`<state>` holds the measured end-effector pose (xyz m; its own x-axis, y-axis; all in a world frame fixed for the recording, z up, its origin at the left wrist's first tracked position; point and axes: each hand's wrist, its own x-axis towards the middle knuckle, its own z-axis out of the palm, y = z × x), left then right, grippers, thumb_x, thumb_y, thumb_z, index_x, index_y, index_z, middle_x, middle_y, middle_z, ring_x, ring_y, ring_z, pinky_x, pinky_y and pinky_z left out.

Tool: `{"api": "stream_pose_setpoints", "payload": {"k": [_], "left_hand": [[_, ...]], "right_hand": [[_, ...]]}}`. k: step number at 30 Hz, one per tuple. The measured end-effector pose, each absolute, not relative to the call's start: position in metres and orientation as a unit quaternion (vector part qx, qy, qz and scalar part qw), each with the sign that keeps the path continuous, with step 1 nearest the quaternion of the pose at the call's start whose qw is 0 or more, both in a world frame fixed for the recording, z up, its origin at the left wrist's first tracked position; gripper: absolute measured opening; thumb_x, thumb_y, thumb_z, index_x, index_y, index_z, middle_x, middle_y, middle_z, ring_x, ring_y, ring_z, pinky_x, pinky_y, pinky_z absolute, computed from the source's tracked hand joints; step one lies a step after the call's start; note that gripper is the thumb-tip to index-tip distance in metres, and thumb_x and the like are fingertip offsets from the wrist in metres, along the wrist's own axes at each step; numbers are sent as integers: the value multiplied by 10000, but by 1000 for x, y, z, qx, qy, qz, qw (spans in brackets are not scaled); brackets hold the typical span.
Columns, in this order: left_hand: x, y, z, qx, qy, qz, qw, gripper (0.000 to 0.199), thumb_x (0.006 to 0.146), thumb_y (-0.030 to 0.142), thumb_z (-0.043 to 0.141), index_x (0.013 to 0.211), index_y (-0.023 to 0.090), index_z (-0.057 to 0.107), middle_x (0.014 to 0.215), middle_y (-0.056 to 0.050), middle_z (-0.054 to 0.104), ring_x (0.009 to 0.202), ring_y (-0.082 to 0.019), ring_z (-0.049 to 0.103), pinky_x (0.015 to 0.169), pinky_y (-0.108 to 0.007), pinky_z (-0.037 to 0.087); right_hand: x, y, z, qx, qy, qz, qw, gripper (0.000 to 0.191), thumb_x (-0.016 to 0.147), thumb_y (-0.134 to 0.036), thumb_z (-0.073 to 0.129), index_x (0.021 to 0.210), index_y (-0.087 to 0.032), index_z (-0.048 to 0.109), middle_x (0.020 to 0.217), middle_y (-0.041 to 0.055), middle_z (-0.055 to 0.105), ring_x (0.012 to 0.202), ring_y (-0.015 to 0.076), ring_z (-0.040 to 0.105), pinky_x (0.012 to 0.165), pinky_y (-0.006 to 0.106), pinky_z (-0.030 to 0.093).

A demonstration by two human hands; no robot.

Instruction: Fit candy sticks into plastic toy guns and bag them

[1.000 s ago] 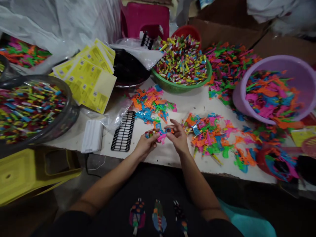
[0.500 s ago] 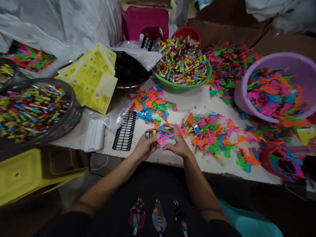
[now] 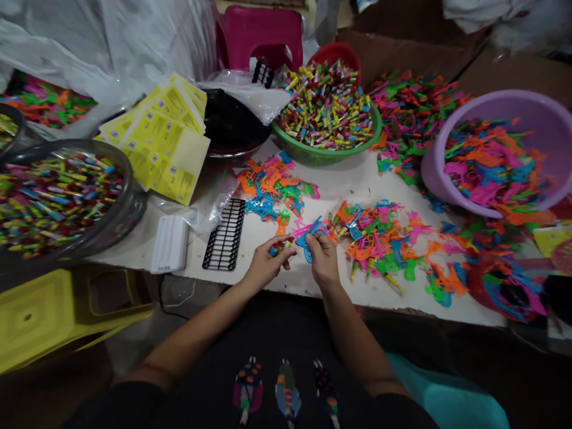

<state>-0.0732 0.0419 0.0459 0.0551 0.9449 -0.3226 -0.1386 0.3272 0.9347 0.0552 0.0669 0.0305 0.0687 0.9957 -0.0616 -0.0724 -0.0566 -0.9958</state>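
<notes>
My left hand [image 3: 264,262] is closed around several small coloured tubes [image 3: 280,245], their ends showing past the fingers. Close beside it, my right hand [image 3: 324,260] pinches a blue plastic toy gun [image 3: 309,239] between thumb and fingers. A pink toy gun [image 3: 300,227] shows just behind the blue one; whether it is held too I cannot tell. Right of my hands lies a loose pile of toy guns [image 3: 375,238] in several colours, with striped tubes among them. A smaller pile of toy guns [image 3: 268,185] sits beyond my hands.
A black plastic rack [image 3: 224,235] and a white box [image 3: 170,244] lie to the left. Around the table stand a dark basin [image 3: 134,196] and a green basket [image 3: 308,156] of tubes, plus a purple tub [image 3: 431,173] of toy guns. Yellow printed cards [image 3: 165,155] lean at the back left.
The right hand has turned, and the blue toy gun now points upward with its grip hanging down. The pink toy gun has shifted away from me. The left fingers have curled further over the tubes.
</notes>
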Motion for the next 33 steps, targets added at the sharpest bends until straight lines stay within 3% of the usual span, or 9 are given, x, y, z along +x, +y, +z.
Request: {"api": "stream_pose_setpoints", "payload": {"k": [5,16,24,33], "left_hand": [[-70,40,43,428,535,452,571,423,632,366,683,976,132,608,666,-3,622,426,-51,506,440,-171,420],[-70,39,46,435,547,465,544,367,602,317,714,924,154,644,546,34,571,428,-67,511,468,-181,419],[-77,42,51,359,434,385,732,441,683,428,622,1000,127,570,771,-83,670,387,-86,535,281,-159,252],[-75,40,49,359,419,358,753,439,666,448,629,943,113,566,618,-34,631,320,-70,483,283,-153,223]], "right_hand": [[49,64,41,-523,-480,473,523,274,738,-385,542,592,-187,421,559,-60,375,516,64,347,508,205,328],[46,56,41,-529,-471,453,542,301,737,-432,542,603,-193,418,551,-56,369,509,67,344,487,209,314],[52,59,43,-522,-470,488,518,317,723,-453,543,585,-196,418,546,-51,392,508,74,365,499,218,339],[49,53,40,-515,-484,478,522,308,738,-439,541,594,-200,410,540,-59,359,492,70,338,478,215,320]]}}
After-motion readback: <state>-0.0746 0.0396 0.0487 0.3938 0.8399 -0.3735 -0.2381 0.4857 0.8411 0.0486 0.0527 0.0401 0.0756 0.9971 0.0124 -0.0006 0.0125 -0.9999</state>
